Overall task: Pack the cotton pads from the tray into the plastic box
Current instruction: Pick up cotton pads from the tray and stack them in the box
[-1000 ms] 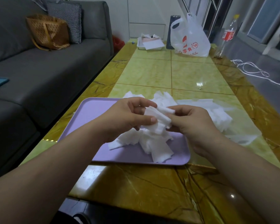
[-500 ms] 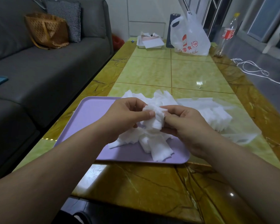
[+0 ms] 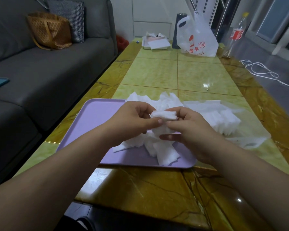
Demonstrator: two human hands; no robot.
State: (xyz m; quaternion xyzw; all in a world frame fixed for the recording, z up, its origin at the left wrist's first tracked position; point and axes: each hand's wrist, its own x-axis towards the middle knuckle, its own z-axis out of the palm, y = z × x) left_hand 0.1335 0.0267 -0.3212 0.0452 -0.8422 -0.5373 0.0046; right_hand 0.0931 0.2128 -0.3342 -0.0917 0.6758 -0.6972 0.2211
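A lilac tray (image 3: 93, 117) lies on the table in front of me with a heap of loose white cotton pads (image 3: 163, 150) on its right half. Above the heap, my left hand (image 3: 133, 120) and my right hand (image 3: 188, 129) together hold a small stack of cotton pads (image 3: 163, 115), fingers curled round its two ends. Right of the tray stands the clear plastic box (image 3: 250, 140), its walls hard to make out, with a row of white pads (image 3: 220, 120) inside it.
The long yellow-green table (image 3: 157, 74) carries a white plastic bag (image 3: 197, 39), a dark cylinder (image 3: 178, 30), a small white tray with papers (image 3: 155, 42) and a bottle (image 3: 235, 34) at its far end. A grey sofa (image 3: 40, 67) runs along the left. White cable (image 3: 264, 72) lies on the floor right.
Both hands have drawn closer and squared the pads between them into a neater, flatter stack, raised slightly above the heap. The tray and box have not moved.
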